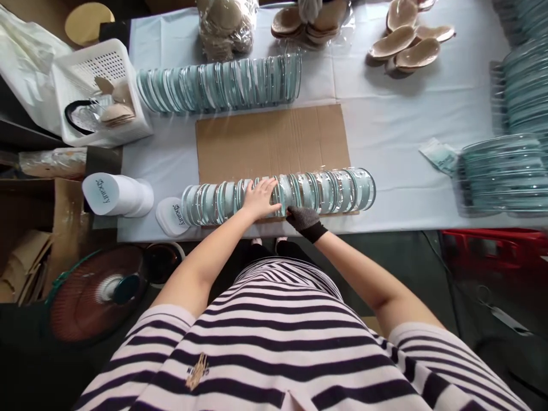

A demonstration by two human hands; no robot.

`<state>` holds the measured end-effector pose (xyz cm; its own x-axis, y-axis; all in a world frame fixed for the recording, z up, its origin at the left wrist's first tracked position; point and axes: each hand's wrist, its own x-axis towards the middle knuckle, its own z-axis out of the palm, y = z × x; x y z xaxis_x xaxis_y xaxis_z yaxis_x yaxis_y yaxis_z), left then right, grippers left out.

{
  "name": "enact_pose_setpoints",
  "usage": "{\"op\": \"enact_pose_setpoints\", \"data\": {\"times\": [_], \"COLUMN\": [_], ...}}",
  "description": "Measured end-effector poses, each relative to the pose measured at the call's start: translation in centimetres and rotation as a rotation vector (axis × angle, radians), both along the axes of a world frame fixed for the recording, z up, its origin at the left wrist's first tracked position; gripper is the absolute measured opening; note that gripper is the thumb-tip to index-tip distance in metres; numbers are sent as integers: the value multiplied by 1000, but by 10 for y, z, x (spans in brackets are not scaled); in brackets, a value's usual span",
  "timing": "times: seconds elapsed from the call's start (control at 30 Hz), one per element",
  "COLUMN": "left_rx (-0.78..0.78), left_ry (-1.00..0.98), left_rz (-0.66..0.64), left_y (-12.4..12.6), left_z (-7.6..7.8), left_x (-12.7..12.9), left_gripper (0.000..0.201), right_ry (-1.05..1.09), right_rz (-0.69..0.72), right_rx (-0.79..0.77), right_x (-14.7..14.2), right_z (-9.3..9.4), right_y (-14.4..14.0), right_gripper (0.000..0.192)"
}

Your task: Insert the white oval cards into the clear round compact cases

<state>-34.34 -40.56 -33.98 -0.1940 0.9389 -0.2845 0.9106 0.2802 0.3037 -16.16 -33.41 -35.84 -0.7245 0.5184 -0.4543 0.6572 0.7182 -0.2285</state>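
A long row of clear, rounded plastic packages with teal inserts [336, 191] stands on edge along the table's front, partly over a flat cardboard sheet [274, 140]. My left hand [260, 200] is bare and rests on the middle of this row, fingers spread over the packages. Just right of it, my right hand [305, 221] wears a dark striped glove. Its fingers are curled in against the row's near side, and what they hold, if anything, is hidden. White oval cards printed "beauty" [172, 217] lie by the row's left end.
A second package row [218, 85] runs behind the cardboard. Further left are a stack of white cards [132, 197] and a white basket [128, 117]. Beige curved pads [413, 43] lie at the back; more packages [505, 174] stand at right. A fan [96, 297] is below the table.
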Motion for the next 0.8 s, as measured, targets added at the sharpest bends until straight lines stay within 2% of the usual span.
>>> {"op": "enact_pose_setpoints", "data": {"times": [0.07,0.17,0.23,0.3,0.37,0.43,0.5,0.57,0.63,0.7,0.8], "left_rx": [-8,-13,-12,-19,-25,-5,44,74,57,33,38], "left_ry": [5,23,35,43,47,50,49,39,26,22,29], "left_rz": [5,5,4,-3,-17,-29,-41,-55,-65,-61,-53], "left_y": [0,0,-1,-4,-5,-4,3,14,26,34,38], "left_z": [0,-1,-2,-1,3,8,11,10,6,0,-7], "left_x": [0,0,-1,-2,-2,3,12,25,37,46,49], "left_gripper": [78,78,79,79,79,79,80,80,79,75,70], "right_ry": [-8,-31,-54,-40,54,180,253,241,147,-54,-270], "right_rz": [27,32,4,-16,-10,-20,-98,-191,-118,-17,203], "right_rx": [-66,-92,-81,-80,-87,-48,75,222,222,116,-10], "right_x": [15,19,18,21,28,35,34,19,-8,-40,-81], "right_z": [-28,-62,-75,-78,-70,-51,-25,3,25,37,44], "right_y": [-16,-25,-27,-29,-28,-16,11,50,90,122,143], "right_gripper": [37,41,42,43,43,41,42,43,36,32,37]}}
